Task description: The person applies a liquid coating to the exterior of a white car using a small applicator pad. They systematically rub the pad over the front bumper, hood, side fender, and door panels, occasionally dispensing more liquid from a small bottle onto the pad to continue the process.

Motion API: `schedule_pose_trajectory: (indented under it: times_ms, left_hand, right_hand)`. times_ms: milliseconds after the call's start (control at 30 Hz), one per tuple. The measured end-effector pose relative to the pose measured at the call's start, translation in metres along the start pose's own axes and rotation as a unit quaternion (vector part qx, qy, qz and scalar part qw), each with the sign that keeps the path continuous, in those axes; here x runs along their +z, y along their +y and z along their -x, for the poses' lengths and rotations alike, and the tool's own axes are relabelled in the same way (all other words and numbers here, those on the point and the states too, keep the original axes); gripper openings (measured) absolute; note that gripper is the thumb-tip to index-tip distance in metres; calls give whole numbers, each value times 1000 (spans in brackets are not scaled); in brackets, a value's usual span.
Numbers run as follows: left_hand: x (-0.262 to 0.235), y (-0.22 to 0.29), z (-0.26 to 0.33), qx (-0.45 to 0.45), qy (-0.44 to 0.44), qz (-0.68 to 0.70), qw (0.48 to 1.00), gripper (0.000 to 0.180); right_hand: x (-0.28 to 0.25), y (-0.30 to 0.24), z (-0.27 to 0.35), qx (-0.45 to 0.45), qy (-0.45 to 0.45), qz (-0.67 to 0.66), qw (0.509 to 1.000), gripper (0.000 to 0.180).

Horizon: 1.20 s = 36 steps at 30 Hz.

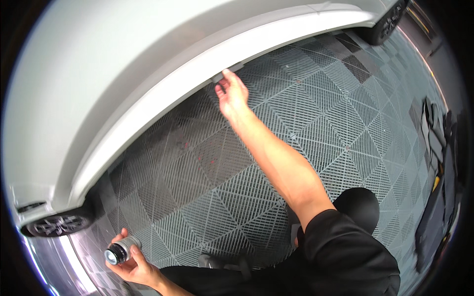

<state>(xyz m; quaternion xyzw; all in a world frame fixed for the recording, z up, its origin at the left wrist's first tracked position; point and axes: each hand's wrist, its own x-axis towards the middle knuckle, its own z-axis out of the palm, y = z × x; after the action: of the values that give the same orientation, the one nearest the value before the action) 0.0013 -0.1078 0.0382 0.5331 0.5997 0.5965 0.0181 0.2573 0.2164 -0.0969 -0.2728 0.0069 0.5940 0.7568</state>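
Observation:
Low at the left, my left hand (136,269) is closed round a small bottle (129,245) with a pale grey body and a black neck. The bottle's whitish end faces up toward me. My right arm stretches forward to the lower sill (197,74) of a white car (113,64). There my right hand (233,97) has its fingers bent together at the sill's bottom edge. Something flat and grey (217,78) shows at the fingertips, partly hidden by them and by the sill; its kind is unclear.
Grey slotted floor tiles (316,113) spread beneath the car and around me, with several small red specks. One car wheel (61,224) is at the lower left, another (390,24) at the upper right. Dark grey and black fabric items (437,197) lie along the right side.

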Motion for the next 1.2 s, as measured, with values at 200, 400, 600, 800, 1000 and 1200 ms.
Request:
schedule_pose_trajectory:
  times_ms: [200,400,600,800,1000,1200]
  left_hand:
    - [65,14,5,2,-60,-3,998,40]
    - [104,19,8,-10,-90,-34,995,41]
    - [115,16,7,-7,-114,-76,991,40]
    - [111,17,1,2,-75,-61,995,49]
    - [52,22,-2,18,-43,-50,998,53]
    - [-7,20,-7,38,20,-43,998,63]
  right_hand:
    - [-26,-143,-89,-67,35,-84,994,25]
    - [-45,-233,-150,-99,64,-52,992,30]
    - [-71,-290,-212,-163,54,-48,984,31]
    - [-97,-319,-248,-241,107,69,962,38]
    - [-80,-204,-196,-208,67,100,971,74]
    - [-79,-80,-136,-143,-14,101,985,83]
